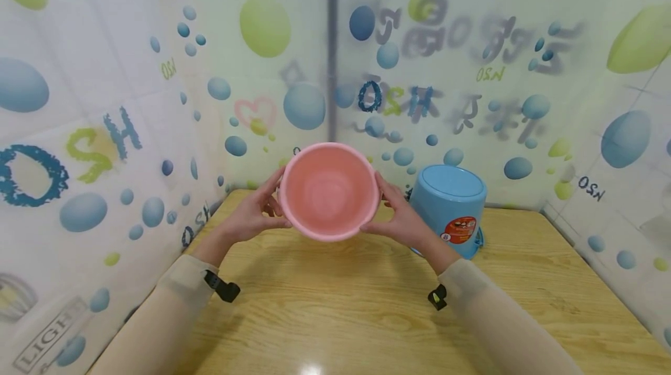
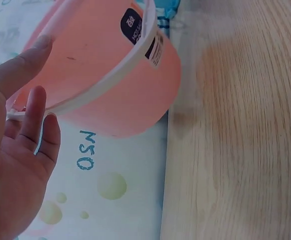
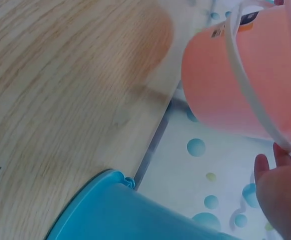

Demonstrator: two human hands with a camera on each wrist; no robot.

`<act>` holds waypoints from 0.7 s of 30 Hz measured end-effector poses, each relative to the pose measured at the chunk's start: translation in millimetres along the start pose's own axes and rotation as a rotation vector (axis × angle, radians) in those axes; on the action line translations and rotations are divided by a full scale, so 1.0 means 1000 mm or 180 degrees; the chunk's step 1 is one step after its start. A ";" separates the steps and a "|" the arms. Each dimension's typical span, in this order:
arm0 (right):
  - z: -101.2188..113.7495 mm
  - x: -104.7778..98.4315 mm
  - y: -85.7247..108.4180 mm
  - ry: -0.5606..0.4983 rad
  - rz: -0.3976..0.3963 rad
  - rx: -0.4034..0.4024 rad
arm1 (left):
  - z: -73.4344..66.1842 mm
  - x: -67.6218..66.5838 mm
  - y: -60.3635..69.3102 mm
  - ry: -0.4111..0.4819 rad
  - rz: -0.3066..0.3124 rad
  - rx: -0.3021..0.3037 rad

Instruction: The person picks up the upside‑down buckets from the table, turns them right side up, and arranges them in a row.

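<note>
Both hands hold up a pink bucket (image 1: 330, 191) above the table, its open mouth facing the head camera. The left hand (image 1: 257, 212) grips the rim at the left side; in the left wrist view its thumb lies on the rim and the fingers of the left hand (image 2: 15, 160) curl behind. On the opposite side, the right hand (image 1: 401, 218) grips the rim. A white handle (image 3: 245, 85) hangs along the outside of the pink bucket (image 3: 230, 75). The right wrist view cuts off most of the right hand (image 3: 283, 192).
A blue bucket (image 1: 448, 206) with a red label stands upside down on the wooden table (image 1: 325, 317), just beyond the right forearm. Patterned curtains (image 1: 445, 72) with blue and green dots surround the table at the back and sides.
</note>
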State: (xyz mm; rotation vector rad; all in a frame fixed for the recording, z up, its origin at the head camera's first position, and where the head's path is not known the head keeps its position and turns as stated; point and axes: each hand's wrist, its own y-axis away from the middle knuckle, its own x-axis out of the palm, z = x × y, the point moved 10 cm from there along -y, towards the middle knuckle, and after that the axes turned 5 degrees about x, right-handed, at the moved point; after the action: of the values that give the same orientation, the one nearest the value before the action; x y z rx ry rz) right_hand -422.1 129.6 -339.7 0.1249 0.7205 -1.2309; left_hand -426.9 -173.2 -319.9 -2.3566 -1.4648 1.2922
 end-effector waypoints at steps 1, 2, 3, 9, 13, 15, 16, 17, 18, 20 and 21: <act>0.000 0.000 0.000 0.0014 0.0025 -0.0019 | 0.001 0.000 0.000 -0.0001 -0.0006 -0.0029; 0.001 0.001 0.000 0.0022 0.0046 -0.0037 | 0.002 -0.001 0.000 0.0002 -0.0008 -0.0053; 0.002 0.001 -0.001 0.0018 0.0063 -0.0051 | 0.003 -0.001 0.000 0.0017 -0.0010 -0.0064; 0.005 -0.002 -0.001 0.0049 0.0027 -0.0041 | 0.006 -0.001 0.000 0.0158 -0.0016 -0.0142; 0.006 -0.005 0.000 0.0058 -0.0031 -0.0019 | 0.008 0.000 0.001 0.0313 0.0020 -0.0254; 0.006 -0.006 0.001 0.0032 -0.0065 -0.0017 | 0.008 0.001 0.000 0.0402 0.0061 -0.0269; 0.006 -0.007 0.001 0.0038 -0.0086 -0.0019 | 0.008 0.001 0.000 0.0451 0.0082 -0.0276; 0.006 -0.008 0.001 0.0039 -0.0105 -0.0009 | 0.008 0.002 0.000 0.0481 0.0099 -0.0290; 0.005 -0.008 0.001 0.0042 -0.0121 0.0000 | 0.008 0.002 0.000 0.0533 0.0114 -0.0296; 0.004 -0.010 0.000 0.0023 -0.0158 0.0004 | 0.009 0.002 -0.001 0.0617 0.0129 -0.0330; 0.003 -0.010 0.000 0.0012 -0.0177 -0.0005 | 0.010 0.002 -0.001 0.0626 0.0128 -0.0357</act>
State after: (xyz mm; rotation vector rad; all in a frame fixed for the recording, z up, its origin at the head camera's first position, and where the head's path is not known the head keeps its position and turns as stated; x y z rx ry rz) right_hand -422.1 136.3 -331.5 0.1065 0.7323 -1.2834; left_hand -434.1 -174.1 -327.1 -2.5115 -1.4725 0.9757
